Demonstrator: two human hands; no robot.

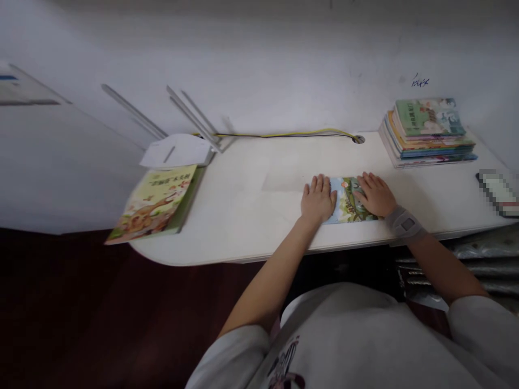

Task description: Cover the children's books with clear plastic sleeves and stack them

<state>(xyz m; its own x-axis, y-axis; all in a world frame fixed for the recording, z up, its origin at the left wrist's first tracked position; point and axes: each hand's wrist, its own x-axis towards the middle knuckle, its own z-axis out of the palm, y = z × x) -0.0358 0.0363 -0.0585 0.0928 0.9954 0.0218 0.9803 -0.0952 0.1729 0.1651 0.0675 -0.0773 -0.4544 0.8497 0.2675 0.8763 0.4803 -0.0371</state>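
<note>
A picture book (345,201) with a blue and green illustrated cover lies flat on the white desk (243,216). My left hand (318,199) rests flat over its left end, fingers stretched away from me. Over the right end lies my right hand (377,193), also flat with fingers extended; a grey band is around that wrist. Both hands cover parts of the cover, so its edges at the sides are partly hidden. Neither hand is closed around anything.
A stack of books (430,132) stands at the back right, near a blurred-out phone-like object (500,192). At the left, a yellow-green book (156,202) overhangs the desk edge, beside a white router (176,151) with raised antennas. A yellow cable (284,133) runs along the wall.
</note>
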